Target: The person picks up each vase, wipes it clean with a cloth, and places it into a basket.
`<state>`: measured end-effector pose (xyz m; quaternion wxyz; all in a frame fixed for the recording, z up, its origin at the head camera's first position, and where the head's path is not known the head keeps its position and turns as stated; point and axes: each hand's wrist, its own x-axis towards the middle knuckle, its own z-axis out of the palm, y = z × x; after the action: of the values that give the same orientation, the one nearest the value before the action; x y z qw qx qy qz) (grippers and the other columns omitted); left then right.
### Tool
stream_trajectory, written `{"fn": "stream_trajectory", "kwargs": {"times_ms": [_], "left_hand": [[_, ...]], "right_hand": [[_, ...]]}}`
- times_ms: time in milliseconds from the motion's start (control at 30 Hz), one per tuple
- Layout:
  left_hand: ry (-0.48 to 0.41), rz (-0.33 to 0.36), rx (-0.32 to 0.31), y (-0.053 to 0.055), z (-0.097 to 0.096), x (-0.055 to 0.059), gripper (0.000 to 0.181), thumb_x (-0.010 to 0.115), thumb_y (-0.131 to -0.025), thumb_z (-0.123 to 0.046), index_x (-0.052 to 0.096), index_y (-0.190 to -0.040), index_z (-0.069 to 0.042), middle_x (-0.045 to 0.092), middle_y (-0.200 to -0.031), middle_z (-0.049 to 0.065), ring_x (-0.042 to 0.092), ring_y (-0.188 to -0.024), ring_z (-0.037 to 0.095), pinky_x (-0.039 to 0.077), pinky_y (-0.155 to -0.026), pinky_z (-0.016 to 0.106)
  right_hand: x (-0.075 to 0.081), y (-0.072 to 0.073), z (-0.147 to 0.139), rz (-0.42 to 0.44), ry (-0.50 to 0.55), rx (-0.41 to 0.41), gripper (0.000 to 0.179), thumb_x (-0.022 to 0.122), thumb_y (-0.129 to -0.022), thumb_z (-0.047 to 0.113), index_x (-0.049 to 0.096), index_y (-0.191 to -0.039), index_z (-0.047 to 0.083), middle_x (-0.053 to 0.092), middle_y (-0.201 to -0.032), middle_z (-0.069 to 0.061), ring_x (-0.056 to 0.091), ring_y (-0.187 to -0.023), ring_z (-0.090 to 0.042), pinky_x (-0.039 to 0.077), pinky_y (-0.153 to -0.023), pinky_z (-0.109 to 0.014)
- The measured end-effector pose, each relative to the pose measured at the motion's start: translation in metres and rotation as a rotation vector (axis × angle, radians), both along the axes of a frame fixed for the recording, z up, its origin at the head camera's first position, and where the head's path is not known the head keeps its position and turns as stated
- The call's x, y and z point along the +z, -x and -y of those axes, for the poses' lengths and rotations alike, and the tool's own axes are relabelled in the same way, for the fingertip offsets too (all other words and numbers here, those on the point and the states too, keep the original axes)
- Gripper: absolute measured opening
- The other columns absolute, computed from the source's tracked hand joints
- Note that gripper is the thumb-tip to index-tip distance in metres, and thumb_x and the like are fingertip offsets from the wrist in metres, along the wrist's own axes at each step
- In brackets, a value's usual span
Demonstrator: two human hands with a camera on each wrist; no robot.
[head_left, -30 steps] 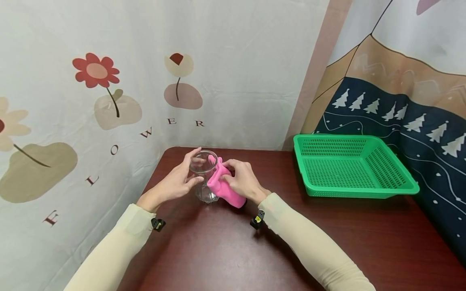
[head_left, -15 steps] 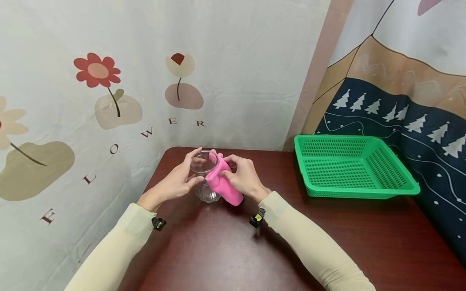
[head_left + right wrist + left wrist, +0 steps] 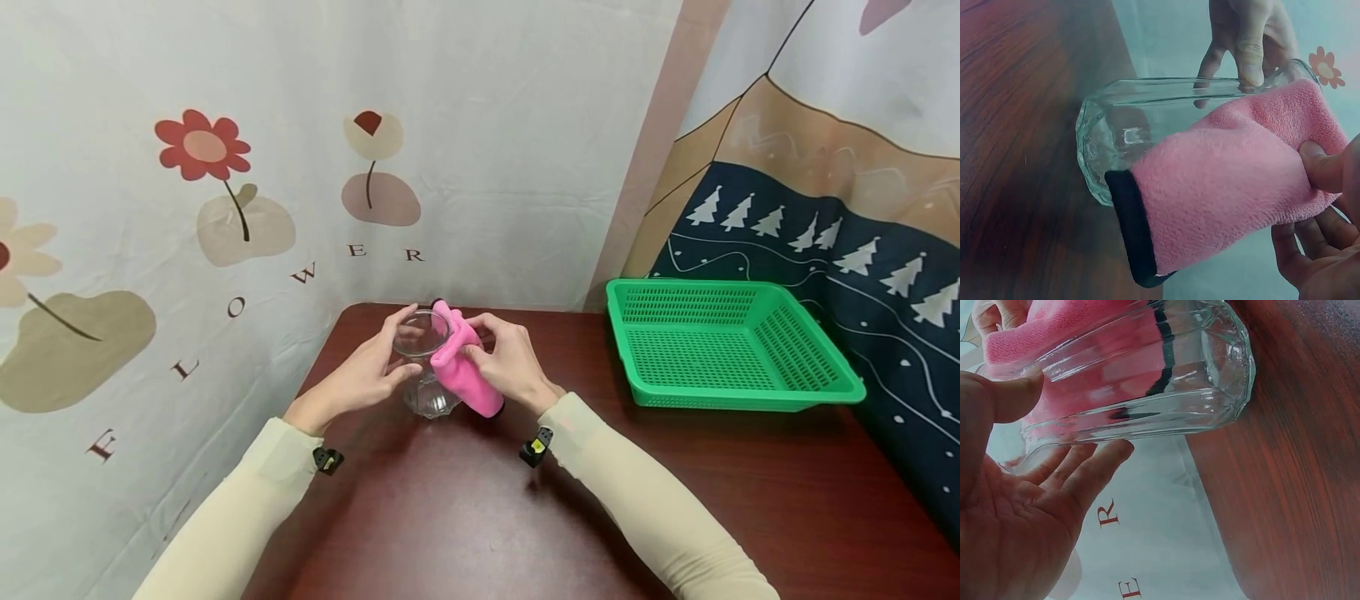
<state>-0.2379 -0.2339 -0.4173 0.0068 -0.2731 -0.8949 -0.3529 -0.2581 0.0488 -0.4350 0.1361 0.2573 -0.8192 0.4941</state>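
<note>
A clear glass vase with faceted sides and a round rim stands upright on the table. My left hand holds it from the left near the top, thumb on the near side and fingers on the far side. In the right wrist view, a pink cloth with a dark edge lies along the vase's side. My right hand pinches this folded cloth between thumb and fingers at the vase's right side. Through the glass, the left wrist view shows the cloth's dark border.
A green plastic basket with slotted sides sits at the right rear of the dark brown table. Behind the table hangs a pale curtain printed with flowers and letters. A navy curtain with white trees hangs at the right.
My right hand and the pink cloth have shifted a little away from me along the vase's right side. The left hand and the vase stay nearly in place.
</note>
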Motion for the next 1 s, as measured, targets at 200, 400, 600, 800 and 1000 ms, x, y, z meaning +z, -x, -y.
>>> {"fn": "stream_trajectory", "kwargs": {"times_ms": [200, 400, 600, 800, 1000], "left_hand": [[0.016, 0.013, 0.043, -0.002, 0.000, 0.001, 0.101, 0.081, -0.108, -0.005, 0.016, -0.185, -0.011, 0.053, -0.169, 0.026, 0.059, -0.154, 0.045, 0.067, -0.110, 0.061], [0.017, 0.015, 0.080, -0.007, -0.003, 0.004, 0.107, 0.085, -0.106, -0.013, 0.016, -0.187, -0.014, 0.049, -0.169, 0.024, 0.059, -0.151, 0.042, 0.068, -0.110, 0.061], [0.050, -0.094, 0.171, -0.014, -0.015, 0.008, 0.112, 0.093, -0.100, -0.019, 0.022, -0.186, -0.011, 0.054, -0.156, 0.026, 0.068, -0.137, 0.041, 0.070, -0.102, 0.056], [0.096, -0.168, 0.350, -0.023, -0.032, 0.009, 0.115, 0.102, -0.092, -0.035, 0.035, -0.182, -0.010, 0.055, -0.140, 0.024, 0.070, -0.109, 0.036, 0.064, -0.090, 0.051], [0.091, -0.174, 0.462, -0.025, -0.046, 0.009, 0.106, 0.101, -0.093, -0.042, 0.043, -0.175, -0.009, 0.053, -0.139, 0.024, 0.072, -0.094, 0.043, 0.066, -0.086, 0.059]], "right_hand": [[0.001, 0.001, -0.001, -0.011, -0.011, 0.007, 0.034, 0.087, -0.100, 0.000, 0.081, -0.133, 0.004, 0.087, -0.112, -0.013, 0.086, -0.099, -0.026, 0.073, -0.094, -0.040], [-0.001, 0.002, -0.005, -0.008, -0.004, 0.001, 0.035, 0.088, -0.100, 0.000, 0.081, -0.134, 0.003, 0.087, -0.115, -0.015, 0.086, -0.101, -0.029, 0.073, -0.095, -0.046], [0.000, 0.002, -0.013, -0.009, -0.001, -0.022, 0.034, 0.087, -0.100, 0.000, 0.081, -0.134, 0.004, 0.088, -0.116, -0.014, 0.086, -0.104, -0.027, 0.073, -0.095, -0.042], [-0.003, 0.005, -0.023, 0.019, 0.006, -0.042, 0.034, 0.083, -0.100, -0.002, 0.081, -0.134, 0.004, 0.088, -0.120, -0.015, 0.086, -0.107, -0.031, 0.073, -0.097, -0.049], [-0.003, 0.006, -0.032, 0.016, -0.002, -0.061, 0.033, 0.086, -0.101, -0.001, 0.081, -0.133, 0.003, 0.086, -0.118, -0.016, 0.084, -0.107, -0.032, 0.072, -0.098, -0.055]]}}
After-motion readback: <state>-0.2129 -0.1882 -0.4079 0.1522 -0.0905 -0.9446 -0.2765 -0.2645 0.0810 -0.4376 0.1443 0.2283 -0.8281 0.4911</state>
